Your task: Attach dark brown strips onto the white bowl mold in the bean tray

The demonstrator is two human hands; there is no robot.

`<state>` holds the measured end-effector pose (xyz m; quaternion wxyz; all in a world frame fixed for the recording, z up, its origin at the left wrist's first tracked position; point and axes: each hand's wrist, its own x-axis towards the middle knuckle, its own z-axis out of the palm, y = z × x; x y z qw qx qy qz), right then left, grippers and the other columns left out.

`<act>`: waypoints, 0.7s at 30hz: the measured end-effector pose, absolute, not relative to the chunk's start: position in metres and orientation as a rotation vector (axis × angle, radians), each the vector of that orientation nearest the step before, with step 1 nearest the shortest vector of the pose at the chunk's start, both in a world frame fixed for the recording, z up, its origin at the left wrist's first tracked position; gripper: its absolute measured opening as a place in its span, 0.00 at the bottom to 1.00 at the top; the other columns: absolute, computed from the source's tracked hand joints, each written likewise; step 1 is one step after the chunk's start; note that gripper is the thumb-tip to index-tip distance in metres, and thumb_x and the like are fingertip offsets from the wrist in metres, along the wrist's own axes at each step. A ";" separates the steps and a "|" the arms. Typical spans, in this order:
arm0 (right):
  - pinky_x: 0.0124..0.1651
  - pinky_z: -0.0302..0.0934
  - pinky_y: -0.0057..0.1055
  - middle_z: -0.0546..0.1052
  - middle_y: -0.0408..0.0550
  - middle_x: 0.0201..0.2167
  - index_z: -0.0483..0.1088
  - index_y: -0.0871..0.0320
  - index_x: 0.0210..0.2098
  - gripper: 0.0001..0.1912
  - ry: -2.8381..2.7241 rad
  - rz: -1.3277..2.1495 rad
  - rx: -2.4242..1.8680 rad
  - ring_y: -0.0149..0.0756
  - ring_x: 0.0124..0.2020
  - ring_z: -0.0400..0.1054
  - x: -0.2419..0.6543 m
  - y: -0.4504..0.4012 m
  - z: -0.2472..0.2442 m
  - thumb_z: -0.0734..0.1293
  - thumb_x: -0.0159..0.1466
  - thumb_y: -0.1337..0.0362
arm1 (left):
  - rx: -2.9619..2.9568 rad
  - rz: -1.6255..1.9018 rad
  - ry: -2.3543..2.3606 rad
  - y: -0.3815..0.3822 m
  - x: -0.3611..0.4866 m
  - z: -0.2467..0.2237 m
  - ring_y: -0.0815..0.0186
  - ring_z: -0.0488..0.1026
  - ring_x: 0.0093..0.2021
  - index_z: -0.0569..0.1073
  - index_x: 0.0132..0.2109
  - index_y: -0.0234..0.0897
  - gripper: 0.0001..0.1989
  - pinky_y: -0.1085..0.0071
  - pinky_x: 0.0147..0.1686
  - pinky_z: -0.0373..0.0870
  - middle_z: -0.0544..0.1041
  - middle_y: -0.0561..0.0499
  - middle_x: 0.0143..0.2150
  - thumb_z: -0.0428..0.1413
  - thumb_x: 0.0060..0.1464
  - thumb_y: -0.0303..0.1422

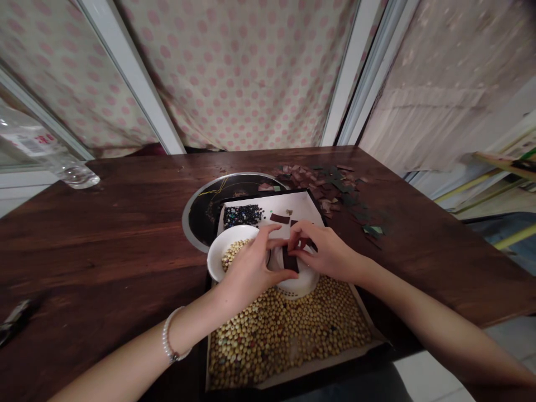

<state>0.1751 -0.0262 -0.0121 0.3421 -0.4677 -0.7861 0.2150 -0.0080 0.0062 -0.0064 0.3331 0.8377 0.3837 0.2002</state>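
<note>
The left hand [251,273] and right hand [322,251] are closing together, gripping a dark brown strip [290,259] directly above a white dish [299,287]. Just left of the hands, a white bowl [221,251] is holding pale beans. Beyond the hands, a black-rimmed white tray [268,195] is carrying dark beads [243,215]. Nearer the person, a shallow tray [335,355] is holding a layer of mixed beans [285,335].

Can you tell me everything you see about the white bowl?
The white bowl is round, with a smooth, shiny look like china and a thin rim. Pale round beans lie inside it. It sits on a black-edged white tray. The person's left hand covers much of it, so the rest is hidden.
</note>
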 end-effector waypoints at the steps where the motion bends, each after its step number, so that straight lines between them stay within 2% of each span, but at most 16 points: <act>1: 0.35 0.60 0.25 0.71 0.41 0.30 0.59 0.56 0.35 0.11 -2.035 0.573 -1.218 0.27 0.31 0.65 0.175 -0.026 -0.013 0.64 0.57 0.74 | 2.186 0.521 1.004 0.006 -0.008 -0.006 0.53 0.68 0.52 0.55 0.54 0.44 0.36 0.56 0.50 0.61 0.75 0.49 0.48 0.64 0.40 0.36; 9: 0.36 0.59 0.26 0.68 0.43 0.30 0.58 0.57 0.33 0.11 -2.049 0.541 -1.220 0.29 0.33 0.63 0.171 -0.026 -0.017 0.60 0.55 0.78 | 2.196 0.544 0.985 0.007 -0.008 -0.007 0.53 0.69 0.51 0.55 0.54 0.44 0.36 0.55 0.49 0.62 0.76 0.48 0.48 0.64 0.40 0.35; 21: 0.33 0.56 0.28 0.70 0.43 0.29 0.52 0.55 0.30 0.12 -1.987 0.498 -1.310 0.31 0.30 0.63 0.170 -0.028 -0.021 0.62 0.55 0.74 | 2.220 0.546 0.974 0.006 -0.009 -0.007 0.56 0.71 0.50 0.55 0.54 0.43 0.36 0.58 0.48 0.62 0.76 0.49 0.47 0.64 0.40 0.35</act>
